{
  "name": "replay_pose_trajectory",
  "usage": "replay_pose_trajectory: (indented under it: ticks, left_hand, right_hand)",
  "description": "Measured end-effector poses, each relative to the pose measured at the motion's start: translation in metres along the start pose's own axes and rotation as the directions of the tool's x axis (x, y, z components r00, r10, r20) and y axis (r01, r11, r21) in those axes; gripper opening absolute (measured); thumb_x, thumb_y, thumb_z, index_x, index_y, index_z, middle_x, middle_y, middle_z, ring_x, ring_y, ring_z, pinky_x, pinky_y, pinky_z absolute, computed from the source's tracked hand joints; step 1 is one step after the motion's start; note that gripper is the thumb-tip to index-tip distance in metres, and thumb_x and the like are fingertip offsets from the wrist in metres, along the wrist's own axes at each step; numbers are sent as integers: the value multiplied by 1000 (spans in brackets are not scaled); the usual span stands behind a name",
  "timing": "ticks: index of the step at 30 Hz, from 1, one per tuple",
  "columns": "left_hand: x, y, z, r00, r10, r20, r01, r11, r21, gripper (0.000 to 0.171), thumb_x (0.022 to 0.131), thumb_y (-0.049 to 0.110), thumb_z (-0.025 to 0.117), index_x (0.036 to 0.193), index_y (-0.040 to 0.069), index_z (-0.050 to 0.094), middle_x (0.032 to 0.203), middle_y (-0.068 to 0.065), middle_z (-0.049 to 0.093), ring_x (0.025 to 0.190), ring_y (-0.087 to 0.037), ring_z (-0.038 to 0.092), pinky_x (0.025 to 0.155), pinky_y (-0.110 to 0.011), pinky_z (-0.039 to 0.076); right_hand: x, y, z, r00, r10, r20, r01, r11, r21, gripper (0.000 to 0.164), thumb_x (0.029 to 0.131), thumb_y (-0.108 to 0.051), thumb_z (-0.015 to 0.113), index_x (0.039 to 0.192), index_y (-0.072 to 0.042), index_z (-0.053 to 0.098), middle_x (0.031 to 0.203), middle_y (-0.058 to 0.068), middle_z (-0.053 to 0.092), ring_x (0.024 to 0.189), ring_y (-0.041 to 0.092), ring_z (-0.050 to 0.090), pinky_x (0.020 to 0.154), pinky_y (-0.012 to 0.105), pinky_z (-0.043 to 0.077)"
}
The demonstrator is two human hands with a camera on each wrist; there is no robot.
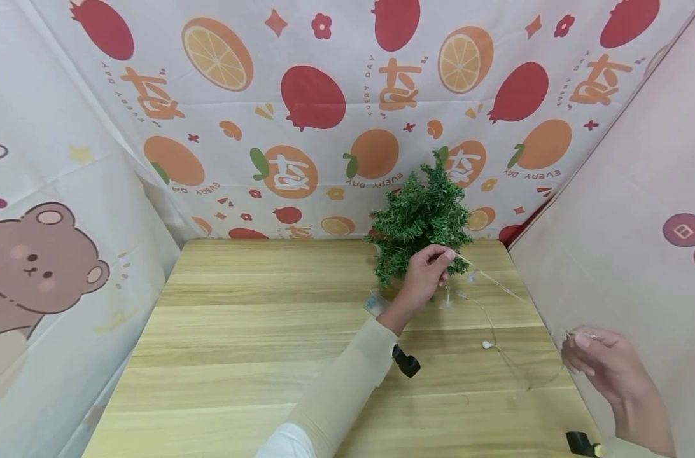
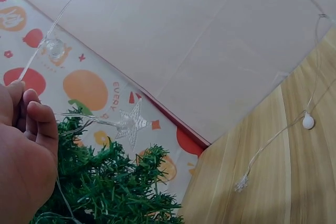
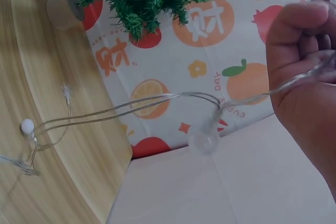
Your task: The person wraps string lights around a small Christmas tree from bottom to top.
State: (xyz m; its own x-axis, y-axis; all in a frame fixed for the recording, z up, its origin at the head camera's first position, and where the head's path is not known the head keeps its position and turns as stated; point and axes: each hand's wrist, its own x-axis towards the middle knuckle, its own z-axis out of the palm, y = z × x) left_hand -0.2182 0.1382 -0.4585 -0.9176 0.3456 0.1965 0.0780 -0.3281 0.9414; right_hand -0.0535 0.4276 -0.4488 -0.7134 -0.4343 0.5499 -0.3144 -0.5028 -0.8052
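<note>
Pinching a clear light string [image 1: 488,276] between thumb and fingers, the left hand [image 1: 426,273] has its grip just in front of the green tree [image 1: 419,216], which stands at one o'clock on the table [image 1: 238,343]. At four o'clock from the tree, the right hand [image 1: 602,359] also pinches the string. In the left wrist view, a clear star [image 2: 131,124] shows at three o'clock from the left fingers.
</note>
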Motion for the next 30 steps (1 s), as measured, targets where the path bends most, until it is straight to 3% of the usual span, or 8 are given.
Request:
replay_pose_trajectory:
  ticks: [2, 6, 9, 12, 20, 24, 27, 30]
  left_hand:
    - [0, 0, -1, 1000, 7, 1, -7, 1000, -3, 29, 103, 25, 61, 114, -2, 66, 75, -8, 55, 59, -8, 51, 54, -20, 45]
    - [0, 1, -3, 1000, 10, 10, -10, 1000, -7, 31, 103, 24, 60, 117, -3, 65, 73, -4, 55, 59, -8, 51, 54, -21, 45]
    - [-1, 0, -4, 1000, 3, 19, -3, 1000, 0, 34, 104, 26, 60, 119, -4, 64, 71, 0, 54, 59, -8, 51, 55, -21, 45]
    - [-2, -1, -4, 1000, 4, 15, -4, 1000, 14, 37, 103, 28, 60, 119, -5, 64, 71, 2, 54, 61, -13, 50, 55, -22, 45]
    - [-6, -2, 0, 1000, 28, 0, -28, 994, 103, 28, 101, 31, 63, 110, 6, 69, 73, 4, 56, 65, -18, 52, 57, -26, 45]
    - [-4, 1, 6, 1000, 28, -10, -27, 990, 135, 20, 100, 30, 65, 107, 11, 71, 74, 4, 58, 65, -17, 53, 57, -30, 45]
    - [-1, 5, 12, 999, 38, -2, -37, 990, 135, 22, 101, 28, 64, 109, 9, 71, 76, 0, 61, 66, -24, 57, 59, -32, 49]
    - [3, 10, 19, 999, 40, 2, -40, 990, 134, 23, 100, 28, 65, 110, 8, 71, 81, -13, 65, 69, -30, 61, 63, -36, 55]
  right_hand:
    - [-3, -1, -1, 1000, 13, -17, -12, 1000, 12, 39, 100, 18, 13, 77, 11, 44, 60, 8, 27, 50, 21, 29, 51, 38, 22]
    - [-6, -4, -3, 995, -39, -90, 46, 996, 73, 43, 102, 15, 11, 79, 14, 47, 61, 6, 27, 49, 19, 29, 53, 37, 22]
    - [-7, -7, -4, 989, -79, -127, 94, 989, 117, 49, 103, 12, 10, 101, 24, 58, 62, 7, 28, 52, 21, 30, 58, 37, 25]
    - [-9, -10, -2, 979, -97, -182, 124, 981, 146, 53, 103, 10, 7, 114, 25, 57, 66, 9, 28, 56, 23, 29, 62, 39, 24]
    - [-6, -20, 3, 922, -172, -348, 228, 966, 125, 52, 104, 9, 9, 108, 27, 58, 68, 12, 33, 57, 23, 29, 60, 39, 27]
    - [3, -27, 11, 870, -216, -444, 302, 944, 133, 51, 105, 7, 11, 102, 27, 58, 68, 15, 44, 55, 23, 31, 58, 37, 28]
    - [14, -35, 24, 808, -247, -535, 342, 936, 85, 48, 105, 7, 15, 98, 27, 58, 67, 15, 49, 54, 23, 33, 56, 37, 30]
    - [29, -44, 39, 730, -267, -629, 361, 932, 22, 43, 106, 9, 20, 96, 27, 58, 66, 14, 47, 52, 22, 33, 54, 35, 33]
